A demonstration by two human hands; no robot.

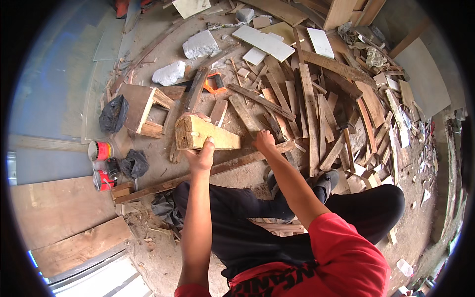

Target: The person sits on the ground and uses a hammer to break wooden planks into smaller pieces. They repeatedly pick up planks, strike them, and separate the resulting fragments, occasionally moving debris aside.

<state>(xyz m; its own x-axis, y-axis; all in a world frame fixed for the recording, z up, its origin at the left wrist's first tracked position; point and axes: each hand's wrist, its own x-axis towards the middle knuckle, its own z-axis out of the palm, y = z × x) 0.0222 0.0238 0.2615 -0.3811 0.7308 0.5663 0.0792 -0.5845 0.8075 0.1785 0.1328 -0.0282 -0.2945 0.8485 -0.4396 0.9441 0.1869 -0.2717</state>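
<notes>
My left hand (pixel 202 154) is wrapped round a thick, pale wooden block (pixel 217 137), thumb on the near face and fingers over the far side. The block is held up, with its broad end toward the left. Just beyond its right end, my right hand (pixel 265 142) is closed with the fingers curled down. Whatever those fingers grip is hidden. A loose plank (pixel 243 113) ends close to that hand. Below both hands a long wooden batten (pixel 232 166) lies slantwise in front of my legs. An orange-handled saw (pixel 214 83) rests beyond the block, partly behind a timber.
Scrap planks (pixel 309 114) pile up on the right. White foam-like chunks (pixel 200 44) lie at the back. To the left stand a wooden box frame (pixel 141 108), a black plastic bag (pixel 113 114) and red cans (pixel 101 150). Plywood sheets (pixel 62 210) lie at the lower left.
</notes>
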